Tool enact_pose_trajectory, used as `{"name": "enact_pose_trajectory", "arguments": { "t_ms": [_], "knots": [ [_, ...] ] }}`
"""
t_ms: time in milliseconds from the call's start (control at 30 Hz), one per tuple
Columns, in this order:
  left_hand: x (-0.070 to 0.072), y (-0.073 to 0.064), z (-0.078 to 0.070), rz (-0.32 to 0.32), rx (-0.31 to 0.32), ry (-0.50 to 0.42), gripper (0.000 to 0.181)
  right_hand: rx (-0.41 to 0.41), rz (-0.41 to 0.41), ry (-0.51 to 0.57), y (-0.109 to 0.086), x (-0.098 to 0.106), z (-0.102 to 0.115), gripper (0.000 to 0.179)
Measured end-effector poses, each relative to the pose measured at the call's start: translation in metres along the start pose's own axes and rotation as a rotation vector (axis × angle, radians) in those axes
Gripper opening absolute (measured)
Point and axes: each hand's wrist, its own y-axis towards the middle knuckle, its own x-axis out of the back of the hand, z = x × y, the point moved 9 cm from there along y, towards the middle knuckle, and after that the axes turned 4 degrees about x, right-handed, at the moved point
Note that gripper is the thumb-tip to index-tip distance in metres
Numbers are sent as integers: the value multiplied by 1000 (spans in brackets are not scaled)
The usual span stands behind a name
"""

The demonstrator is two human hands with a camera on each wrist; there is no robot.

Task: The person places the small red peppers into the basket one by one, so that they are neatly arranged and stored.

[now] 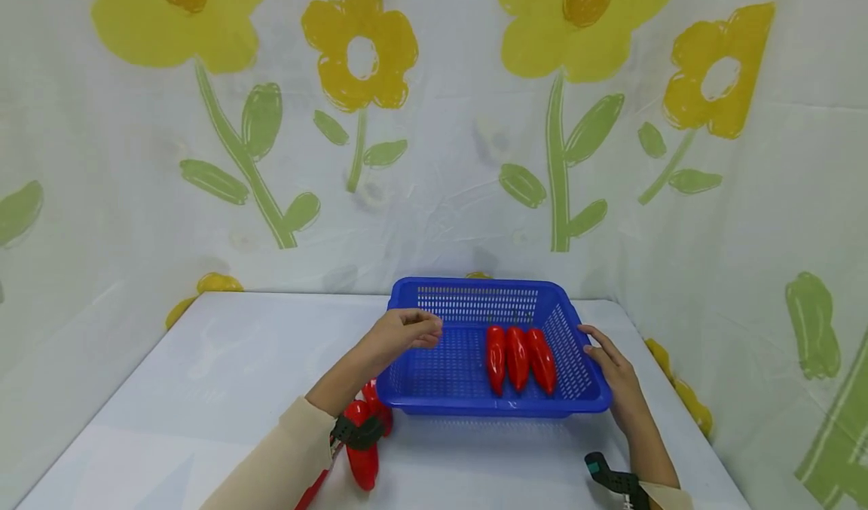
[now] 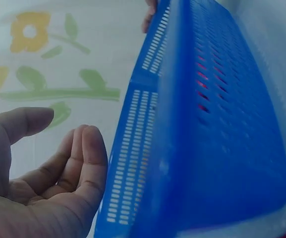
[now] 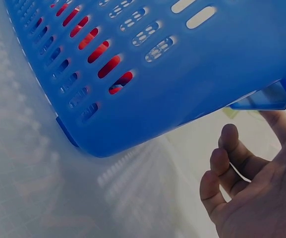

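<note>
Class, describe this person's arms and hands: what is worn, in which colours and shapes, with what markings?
The left hand and right hand are gloveless. Each arm has a beige fabric sleeve and a dark, angular wrist-worn device; the right device bears a small teal patch.

At center, you have one blue plastic basket [image 1: 441, 378] holding three red peppers [image 1: 518, 359]; lower left, at least two more peppers [image 1: 363, 468], partly hidden; your left hand [image 1: 405, 331] and right hand [image 1: 615, 374] make two.
</note>
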Motion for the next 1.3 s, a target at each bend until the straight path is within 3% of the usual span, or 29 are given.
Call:
{"name": "enact_pose_trajectory", "arguments": {
  "t_ms": [167,433,933,1133,1300],
  "knots": [
    [10,-13,9,-39,0,18,30,-1,-4,2,1,0,-2,58],
    [32,-35,20,-99,-41,-65,38,-2,6,-6,1,-1,0,57],
    [62,-80,49,-262,-18,-205,42,-2,9,22,0,-2,0,54],
    [73,-91,67,-315,-1,-235,40,4,17,7,1,-2,2,53],
    [82,-96,72,-328,-12,-200,43,-3,18,-10,-1,-1,2,54]
  ]
}}
